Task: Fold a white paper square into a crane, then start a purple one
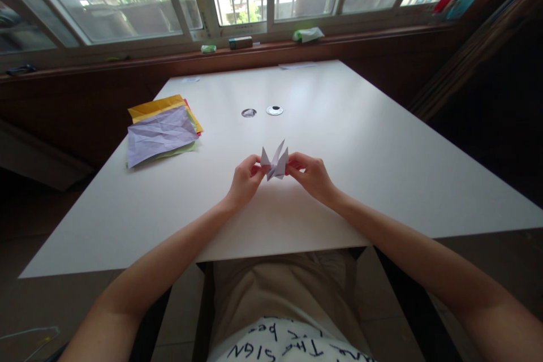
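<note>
Between my two hands, over the middle of the white table, is a pale lilac origami crane (276, 165) with folded points sticking up. My left hand (248, 178) pinches its left side between thumb and fingers. On the opposite side, my right hand (311, 172) grips the right edge in the same way. The fingertips behind the paper are partly hidden. Both forearms reach in over the table's near edge.
A stack of coloured paper sheets (163, 131), lilac on top, lies at the left of the white table (382, 169). Two small round discs (275, 110) lie beyond my hands. Along the windowsill are a small box (240, 42) and a green-and-white packet (308, 34).
</note>
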A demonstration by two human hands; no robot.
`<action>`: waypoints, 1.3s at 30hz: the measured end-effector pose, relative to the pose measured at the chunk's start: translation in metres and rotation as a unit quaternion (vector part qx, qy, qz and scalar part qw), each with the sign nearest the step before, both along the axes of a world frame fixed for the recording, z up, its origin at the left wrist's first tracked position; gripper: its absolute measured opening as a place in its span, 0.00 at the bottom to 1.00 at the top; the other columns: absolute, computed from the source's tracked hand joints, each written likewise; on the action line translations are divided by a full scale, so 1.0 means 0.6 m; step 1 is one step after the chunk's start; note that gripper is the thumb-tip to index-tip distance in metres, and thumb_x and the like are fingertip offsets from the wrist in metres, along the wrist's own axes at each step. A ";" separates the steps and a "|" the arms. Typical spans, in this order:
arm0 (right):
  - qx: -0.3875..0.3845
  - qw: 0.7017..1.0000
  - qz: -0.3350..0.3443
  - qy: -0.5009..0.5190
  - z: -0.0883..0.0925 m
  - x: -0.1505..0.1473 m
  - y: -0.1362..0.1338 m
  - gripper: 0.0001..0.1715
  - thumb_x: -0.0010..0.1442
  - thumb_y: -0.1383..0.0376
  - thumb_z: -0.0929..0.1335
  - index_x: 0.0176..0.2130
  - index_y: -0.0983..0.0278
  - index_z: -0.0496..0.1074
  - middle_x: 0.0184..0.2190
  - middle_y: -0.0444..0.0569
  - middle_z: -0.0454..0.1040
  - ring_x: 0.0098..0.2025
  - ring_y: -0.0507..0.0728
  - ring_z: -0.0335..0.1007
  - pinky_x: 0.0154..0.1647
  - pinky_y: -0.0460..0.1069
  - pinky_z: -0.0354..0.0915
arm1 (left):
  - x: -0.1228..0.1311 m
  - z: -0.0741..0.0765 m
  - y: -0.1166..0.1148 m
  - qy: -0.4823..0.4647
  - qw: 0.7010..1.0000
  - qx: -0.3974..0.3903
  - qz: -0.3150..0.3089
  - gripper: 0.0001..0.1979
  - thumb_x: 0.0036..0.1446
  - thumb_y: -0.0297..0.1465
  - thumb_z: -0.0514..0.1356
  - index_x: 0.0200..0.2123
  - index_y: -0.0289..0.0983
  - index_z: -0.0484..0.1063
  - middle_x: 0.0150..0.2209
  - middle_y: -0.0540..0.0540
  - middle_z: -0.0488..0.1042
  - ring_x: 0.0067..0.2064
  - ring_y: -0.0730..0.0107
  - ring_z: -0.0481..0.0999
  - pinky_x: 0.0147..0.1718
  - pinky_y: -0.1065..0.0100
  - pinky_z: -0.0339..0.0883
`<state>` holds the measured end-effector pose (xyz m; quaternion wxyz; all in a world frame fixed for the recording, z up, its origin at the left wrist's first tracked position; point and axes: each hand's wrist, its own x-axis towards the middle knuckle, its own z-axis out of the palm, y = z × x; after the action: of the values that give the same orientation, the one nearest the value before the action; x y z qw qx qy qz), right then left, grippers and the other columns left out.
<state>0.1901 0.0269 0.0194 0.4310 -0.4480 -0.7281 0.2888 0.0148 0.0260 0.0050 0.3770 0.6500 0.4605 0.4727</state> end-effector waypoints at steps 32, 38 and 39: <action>-0.002 1.000 0.000 0.002 0.001 0.001 -0.001 0.07 0.55 0.64 0.65 0.32 0.64 0.72 0.25 0.45 0.76 0.28 0.52 0.72 0.33 0.47 0.66 | 0.000 0.000 0.000 0.001 1.000 0.002 0.002 0.06 0.53 0.33 0.57 0.31 0.36 0.68 0.28 0.49 0.73 0.29 0.73 0.73 0.27 0.73 0.65; -0.001 1.000 0.000 0.000 0.001 0.000 0.000 0.08 0.55 0.63 0.65 0.32 0.64 0.72 0.25 0.46 0.76 0.28 0.52 0.72 0.33 0.48 0.66 | 0.000 0.000 0.001 -0.002 1.000 -0.002 0.003 0.06 0.53 0.33 0.57 0.30 0.36 0.68 0.28 0.49 0.73 0.29 0.74 0.73 0.27 0.73 0.65; -0.001 1.000 0.000 0.000 0.001 0.000 -0.001 0.08 0.54 0.63 0.65 0.32 0.64 0.72 0.25 0.46 0.76 0.28 0.52 0.72 0.33 0.48 0.66 | 0.000 0.000 0.000 -0.002 1.000 -0.002 0.002 0.06 0.53 0.33 0.57 0.30 0.36 0.68 0.28 0.49 0.73 0.29 0.74 0.73 0.27 0.73 0.65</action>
<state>0.1902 0.0266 0.0200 0.4304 -0.4489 -0.7276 0.2896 0.0149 0.0263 0.0048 0.3781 0.6471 0.4618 0.4744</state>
